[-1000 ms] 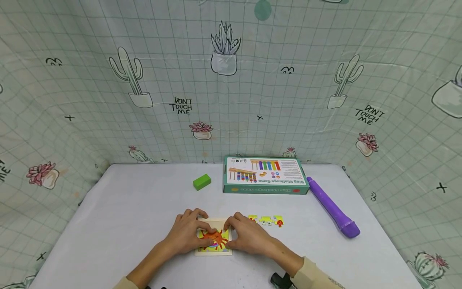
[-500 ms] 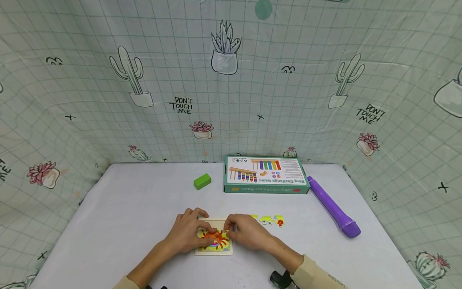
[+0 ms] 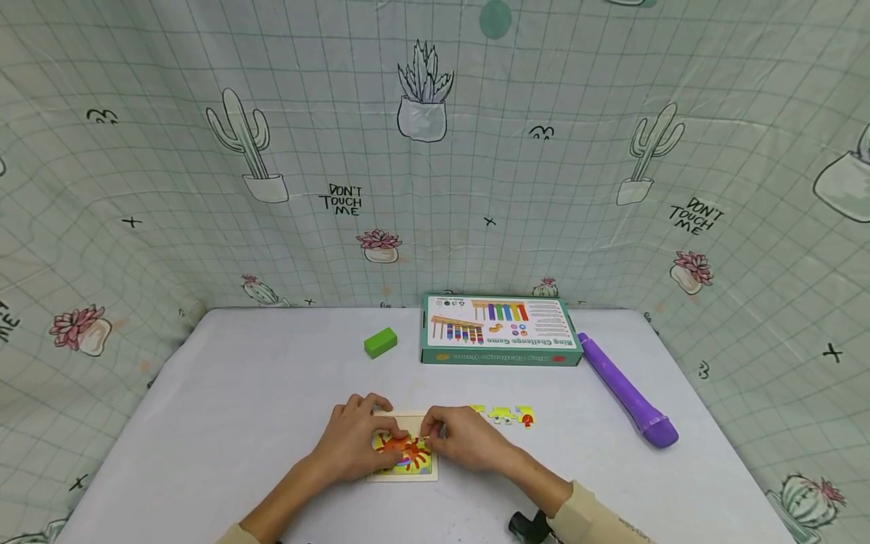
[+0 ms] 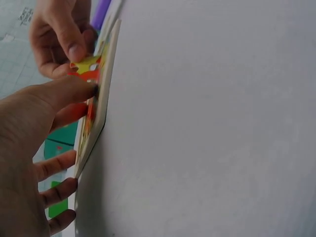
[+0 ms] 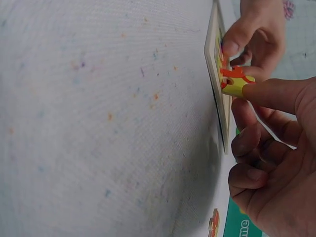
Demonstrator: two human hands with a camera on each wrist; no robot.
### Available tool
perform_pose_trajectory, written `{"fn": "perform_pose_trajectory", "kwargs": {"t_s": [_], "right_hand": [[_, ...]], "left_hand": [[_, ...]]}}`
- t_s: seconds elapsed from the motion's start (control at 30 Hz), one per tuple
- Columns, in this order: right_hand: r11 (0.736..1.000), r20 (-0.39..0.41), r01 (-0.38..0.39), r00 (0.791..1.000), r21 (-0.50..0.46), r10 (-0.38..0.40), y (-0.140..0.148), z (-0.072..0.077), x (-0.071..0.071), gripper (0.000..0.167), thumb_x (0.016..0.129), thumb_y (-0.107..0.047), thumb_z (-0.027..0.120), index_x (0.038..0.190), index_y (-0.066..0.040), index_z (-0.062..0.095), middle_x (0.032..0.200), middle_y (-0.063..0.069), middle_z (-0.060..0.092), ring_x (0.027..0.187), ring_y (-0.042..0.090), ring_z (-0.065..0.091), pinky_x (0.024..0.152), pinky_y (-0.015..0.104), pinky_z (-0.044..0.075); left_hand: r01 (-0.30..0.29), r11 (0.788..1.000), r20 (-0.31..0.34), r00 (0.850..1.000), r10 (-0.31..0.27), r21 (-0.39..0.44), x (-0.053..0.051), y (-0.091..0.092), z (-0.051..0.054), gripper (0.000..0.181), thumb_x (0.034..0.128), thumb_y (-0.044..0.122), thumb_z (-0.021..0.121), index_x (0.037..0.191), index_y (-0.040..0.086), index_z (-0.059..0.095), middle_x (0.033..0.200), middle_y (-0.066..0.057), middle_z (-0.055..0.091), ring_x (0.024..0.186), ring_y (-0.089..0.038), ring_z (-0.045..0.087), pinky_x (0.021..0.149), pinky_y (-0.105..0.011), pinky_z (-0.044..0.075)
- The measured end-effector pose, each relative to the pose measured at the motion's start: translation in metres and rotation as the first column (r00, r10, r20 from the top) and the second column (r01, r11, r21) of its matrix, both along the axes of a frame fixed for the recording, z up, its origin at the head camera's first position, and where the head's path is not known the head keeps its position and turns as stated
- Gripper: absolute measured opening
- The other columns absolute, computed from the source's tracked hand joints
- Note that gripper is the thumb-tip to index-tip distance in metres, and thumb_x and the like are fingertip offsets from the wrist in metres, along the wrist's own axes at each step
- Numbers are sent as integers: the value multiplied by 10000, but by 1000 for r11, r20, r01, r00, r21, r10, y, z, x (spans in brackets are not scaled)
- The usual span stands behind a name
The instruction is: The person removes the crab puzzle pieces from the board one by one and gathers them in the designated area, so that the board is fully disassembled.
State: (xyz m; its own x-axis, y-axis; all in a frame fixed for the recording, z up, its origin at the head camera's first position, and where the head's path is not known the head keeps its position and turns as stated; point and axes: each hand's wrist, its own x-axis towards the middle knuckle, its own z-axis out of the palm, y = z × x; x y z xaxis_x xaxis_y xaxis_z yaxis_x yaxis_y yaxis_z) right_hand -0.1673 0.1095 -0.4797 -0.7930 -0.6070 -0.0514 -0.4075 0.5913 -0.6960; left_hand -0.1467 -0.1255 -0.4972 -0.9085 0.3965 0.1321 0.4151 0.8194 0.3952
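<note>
Likely steadying the puzzle board (image 3: 409,423) between the worktop's (image 3: 258,378) side edges, the left hand (image 3: 353,438) pressed it, grip spread; the right hand (image 3: 469,437) pinched a piece (image 5: 236,88).

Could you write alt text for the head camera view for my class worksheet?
A left hand rests on a framed orange-and-yellow puzzle on a white table; a right hand reaches in from the right. Loose pieces lie to the right; behind are a green block, game box and purple microphone-shaped object.
</note>
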Motion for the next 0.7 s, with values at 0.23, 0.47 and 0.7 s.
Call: {"fn": "perform_pose_trajectory", "kwargs": {"t_s": [0.23,0.47,0.7], "right_hand": [[1000,-3,3,1000,-3,-3,0,0,0,126,890,-99,709,900,-212,657,773,-132,599,689,17,519,636,209,418],[1000,-5,0,1000,-8,0,0,0,1,128,888,-91,710,891,-207,654,768,-138,599,683,13,514,629,208,416],[1000,11,12,1000,-15,-11,3,6,1,106,903,-109,693,910,-210,661,795,-132,613,663,24,512,600,207,408]], "left_hand": [[-56,998,-65,996,55,-20,5,11,-3,307,725,674,771,795,389,682,1133,32,574,979,-218,466,862,-515,379],[-83,996,-86,993,80,-43,7,16,-2,329,688,657,810,774,374,667,1112,22,565,964,-231,459,865,-525,383],[-73,996,-99,993,68,-51,6,17,-2,341,671,656,822,767,371,662,1101,16,567,950,-232,460,844,-523,389]]}}
